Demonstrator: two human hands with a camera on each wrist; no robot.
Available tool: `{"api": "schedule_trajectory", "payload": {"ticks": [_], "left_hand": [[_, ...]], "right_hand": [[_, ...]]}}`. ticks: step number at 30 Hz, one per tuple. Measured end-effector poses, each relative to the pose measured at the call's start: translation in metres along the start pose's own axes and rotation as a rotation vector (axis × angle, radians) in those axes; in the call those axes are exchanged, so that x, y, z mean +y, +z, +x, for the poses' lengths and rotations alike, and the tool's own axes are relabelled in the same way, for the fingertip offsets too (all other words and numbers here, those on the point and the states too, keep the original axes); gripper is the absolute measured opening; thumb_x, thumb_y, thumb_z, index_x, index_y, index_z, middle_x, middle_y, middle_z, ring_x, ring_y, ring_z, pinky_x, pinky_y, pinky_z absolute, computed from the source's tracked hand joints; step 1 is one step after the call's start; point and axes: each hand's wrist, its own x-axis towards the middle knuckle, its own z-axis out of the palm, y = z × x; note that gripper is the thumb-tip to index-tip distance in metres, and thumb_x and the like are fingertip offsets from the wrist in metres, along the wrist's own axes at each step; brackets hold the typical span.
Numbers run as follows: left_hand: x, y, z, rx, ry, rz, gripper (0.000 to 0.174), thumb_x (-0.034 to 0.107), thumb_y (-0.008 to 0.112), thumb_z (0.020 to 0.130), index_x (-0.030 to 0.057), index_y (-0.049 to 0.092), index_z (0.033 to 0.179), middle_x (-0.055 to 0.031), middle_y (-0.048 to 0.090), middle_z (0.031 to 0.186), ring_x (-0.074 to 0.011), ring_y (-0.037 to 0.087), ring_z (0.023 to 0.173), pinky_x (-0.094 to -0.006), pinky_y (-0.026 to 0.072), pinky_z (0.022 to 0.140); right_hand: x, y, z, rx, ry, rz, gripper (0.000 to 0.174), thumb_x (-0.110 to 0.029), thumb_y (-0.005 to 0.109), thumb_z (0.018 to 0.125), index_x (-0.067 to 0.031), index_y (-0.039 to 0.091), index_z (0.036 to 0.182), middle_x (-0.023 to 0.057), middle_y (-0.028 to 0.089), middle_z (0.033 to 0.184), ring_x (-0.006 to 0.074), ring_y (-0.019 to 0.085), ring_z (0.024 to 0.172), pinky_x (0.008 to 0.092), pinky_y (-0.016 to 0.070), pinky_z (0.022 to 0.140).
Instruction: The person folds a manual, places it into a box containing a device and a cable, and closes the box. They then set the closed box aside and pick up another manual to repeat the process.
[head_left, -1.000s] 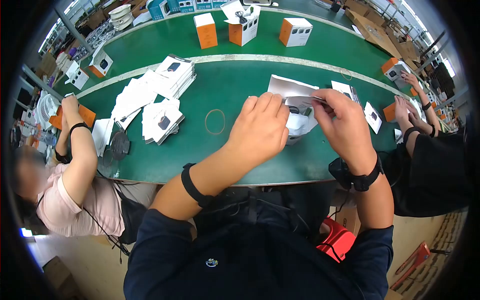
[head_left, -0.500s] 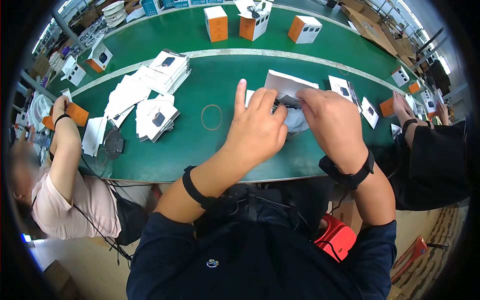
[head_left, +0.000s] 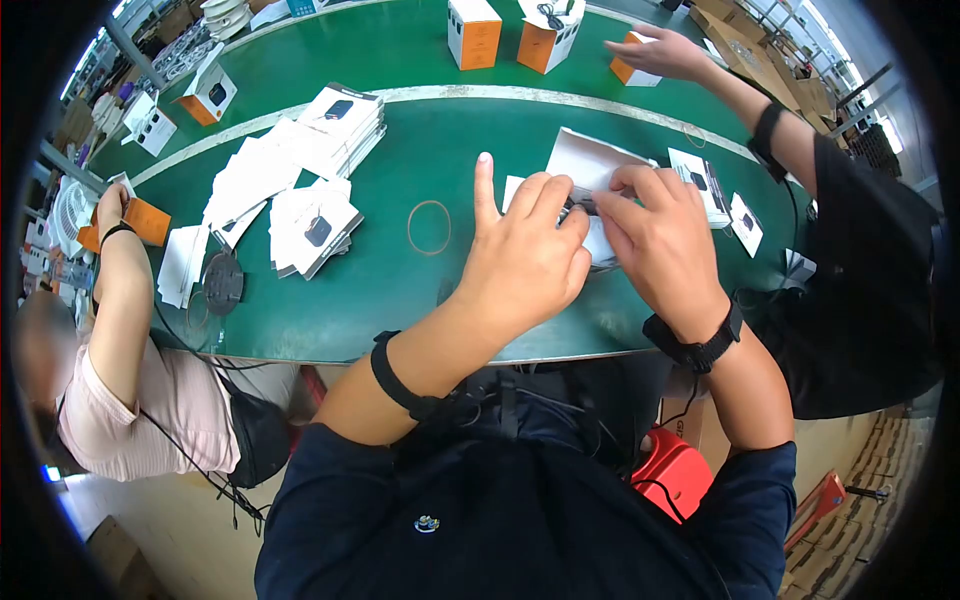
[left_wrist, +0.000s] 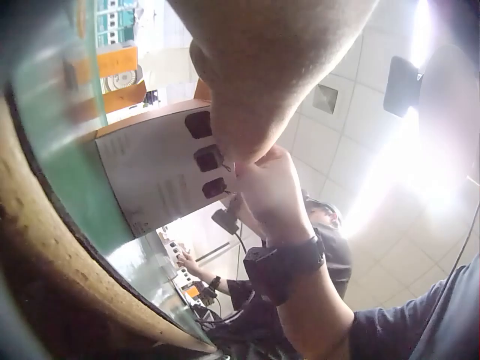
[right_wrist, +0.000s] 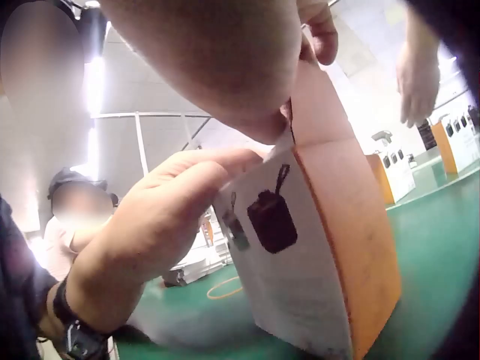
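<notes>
A small white and orange carton (head_left: 598, 248) stands in front of me on the green table with its white lid flap (head_left: 580, 158) raised. Dark device pictures mark its printed side (left_wrist: 154, 161). My left hand (head_left: 530, 240) holds the carton's near left top edge, its index finger sticking up away from the box. Thumb and fingers of my right hand (head_left: 665, 235) come together at the opening's right side, gripping the carton there. Both hands cover most of the opening. In the right wrist view, an orange side (right_wrist: 352, 232) of the carton faces right.
Piles of white printed cards (head_left: 315, 230) lie left, beside a rubber band (head_left: 428, 228) and a dark round disc (head_left: 223, 283). More printed packs (head_left: 700, 185) lie right. Cartons (head_left: 475, 35) stand on the far strip. A neighbour's arm (head_left: 720, 75) reaches in from the right.
My left index finger has risen off the carton. My right hand has moved from the lifted flap edge down to the opening. The right neighbour's arm has stretched toward a far carton.
</notes>
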Motion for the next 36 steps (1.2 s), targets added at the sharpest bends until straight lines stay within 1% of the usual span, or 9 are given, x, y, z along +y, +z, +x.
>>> {"api": "schedule_trajectory", "payload": {"ticks": [9,12,16,18,21,23,27,29,36], "left_hand": [[-0.006,-0.004,-0.001,-0.005,0.01,-0.03,0.032,0.013,0.066,0.084,0.0072,0.076,0.114,-0.0112,0.061,0.131,-0.0313,0.055,0.131,-0.0729,0.0182,0.121],[-0.019,-0.031,0.0,0.227,0.048,-0.223,0.039,0.004,0.056,0.089,0.0012,0.071,0.125,-0.0209,0.057,0.14,-0.0408,0.052,0.135,-0.0532,0.0366,0.119],[-0.042,-0.024,-0.007,0.248,-0.342,-0.7,0.041,0.001,0.048,0.101,-0.002,0.058,0.141,-0.019,0.056,0.145,-0.0282,0.056,0.135,-0.0406,0.045,0.114],[-0.056,-0.007,0.0,-0.069,-0.649,-1.133,0.043,0.004,0.055,0.102,-0.0024,0.054,0.145,-0.0152,0.058,0.144,-0.0219,0.058,0.132,-0.0363,0.0466,0.112],[-0.057,0.01,0.015,-0.403,-0.594,-1.284,0.041,0.007,0.059,0.102,-0.0065,0.055,0.14,-0.0102,0.065,0.132,-0.0162,0.062,0.12,-0.0332,0.0514,0.103],[-0.054,0.016,0.016,-0.412,-0.648,-1.284,0.041,0.005,0.061,0.099,-0.0027,0.057,0.14,-0.0067,0.067,0.125,-0.0134,0.064,0.115,-0.0319,0.052,0.101],[-0.06,0.018,0.01,-0.13,0.05,-1.029,0.043,0.004,0.073,0.089,0.0055,0.069,0.132,-0.0156,0.063,0.133,-0.0282,0.06,0.127,-0.041,0.0479,0.107],[-0.058,0.007,0.01,-0.142,0.241,-0.85,0.035,0.007,0.075,0.09,0.0064,0.075,0.125,-0.0177,0.064,0.134,-0.0335,0.06,0.127,-0.0447,0.0468,0.108],[-0.057,0.002,0.002,-0.167,0.123,-0.736,0.035,0.016,0.077,0.092,0.0098,0.076,0.126,-0.0171,0.064,0.139,-0.0382,0.057,0.134,-0.05,0.0443,0.113]], "right_hand": [[0.001,-0.004,-0.01,-0.056,0.009,-0.016,0.03,-0.019,0.073,0.087,-0.007,0.078,0.114,0.0139,0.063,0.129,0.0352,0.06,0.116,0.0459,0.0447,0.104],[0.028,0.001,-0.039,0.143,0.243,0.494,0.037,-0.014,0.062,0.1,-0.0038,0.068,0.135,0.0174,0.063,0.136,0.0324,0.061,0.125,0.0421,0.0444,0.11],[0.044,0.032,-0.077,0.133,0.61,1.166,0.045,-0.012,0.054,0.107,0.0006,0.052,0.151,0.0142,0.062,0.141,0.0225,0.058,0.132,0.038,0.0428,0.115],[0.031,0.046,-0.073,0.105,0.661,1.318,0.048,-0.013,0.06,0.106,0.0022,0.05,0.151,0.0135,0.063,0.138,0.0216,0.058,0.131,0.0369,0.0438,0.114],[0.012,0.055,-0.047,0.043,0.657,1.609,0.044,-0.006,0.066,0.102,0.003,0.051,0.142,0.0112,0.065,0.134,0.0182,0.061,0.125,0.0355,0.0481,0.109],[0.011,0.061,-0.039,0.043,0.708,1.676,0.04,-0.003,0.067,0.101,0.0006,0.053,0.137,0.0103,0.065,0.131,0.0177,0.062,0.123,0.0352,0.049,0.108],[0.004,0.064,-0.039,0.155,0.64,1.682,0.041,-0.002,0.069,0.098,-0.0014,0.052,0.135,0.0121,0.064,0.133,0.0198,0.061,0.126,0.0371,0.0485,0.11],[0.006,0.074,-0.047,0.319,0.429,1.501,0.042,0.002,0.07,0.093,-0.0033,0.054,0.131,0.0134,0.061,0.135,0.0222,0.058,0.131,0.0391,0.0465,0.112],[0.031,0.063,-0.061,0.091,0.136,1.282,0.04,-0.006,0.076,0.087,-0.005,0.069,0.126,0.0212,0.055,0.153,0.0348,0.05,0.145,0.0466,0.0378,0.12]]}}
